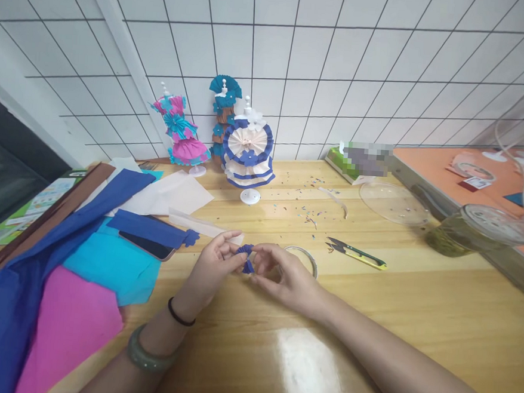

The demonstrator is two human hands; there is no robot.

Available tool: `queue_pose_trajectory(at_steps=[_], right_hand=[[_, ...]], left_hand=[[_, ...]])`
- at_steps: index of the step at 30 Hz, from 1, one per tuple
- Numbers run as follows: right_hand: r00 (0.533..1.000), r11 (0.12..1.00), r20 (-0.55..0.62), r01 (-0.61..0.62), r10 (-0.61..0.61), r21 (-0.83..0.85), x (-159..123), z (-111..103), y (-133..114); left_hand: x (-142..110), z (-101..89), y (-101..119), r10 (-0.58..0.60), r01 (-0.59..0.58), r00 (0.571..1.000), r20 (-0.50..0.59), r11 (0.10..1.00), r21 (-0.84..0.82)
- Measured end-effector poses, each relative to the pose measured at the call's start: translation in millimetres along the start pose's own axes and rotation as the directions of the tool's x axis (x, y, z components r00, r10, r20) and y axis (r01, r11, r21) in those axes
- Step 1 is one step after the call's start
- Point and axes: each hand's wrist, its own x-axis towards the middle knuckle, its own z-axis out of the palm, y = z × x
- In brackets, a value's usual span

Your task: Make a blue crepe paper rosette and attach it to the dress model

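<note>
Between both hands, just above the table, is a small pleated piece of dark blue paper (248,267). My left hand (216,262) pinches its left side with thumb and fingers. From the other side my right hand (281,273) grips it between thumb and fingertips. Behind the right hand lies a roll of tape (314,265), partly hidden. A strip of white paper (197,223) runs behind the left hand. Left of that hand, a blue paper flower (191,237) lies beside a folded blue strip (147,227) on a phone (148,247).
Three mini dress forms in paper dresses, the nearest white and blue (249,145), stand by the tiled wall. Yellow-handled thread snips (357,253), paper scraps, a clear lid (393,204) and a jar (457,234) lie right. Blue, pink (74,321) and turquoise paper (118,261) covers the left.
</note>
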Motion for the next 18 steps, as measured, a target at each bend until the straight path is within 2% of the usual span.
queue_pose_trajectory(at_steps=[3, 11, 18], right_hand=[[0.997, 0.992, -0.013, 0.078, -0.079, -0.099, -1.5, 0.7, 3.0], [0.994, 0.993, -0.071, 0.076, -0.082, -0.087, -0.4, -3.0, 4.9], [0.978, 0.939, 0.033, 0.205, -0.204, -0.277, -2.1, -3.6, -2.4]], left_hand=[[-0.4, 0.2, -0.1, -0.028, 0.028, 1.000, 0.000, 0.999, -0.022], [-2.4, 1.1, 1.2, -0.081, 0.085, 0.996, 0.043, 0.993, -0.086], [-1.9, 0.8, 0.5, -0.081, 0.083, 0.996, 0.022, 0.988, -0.133]])
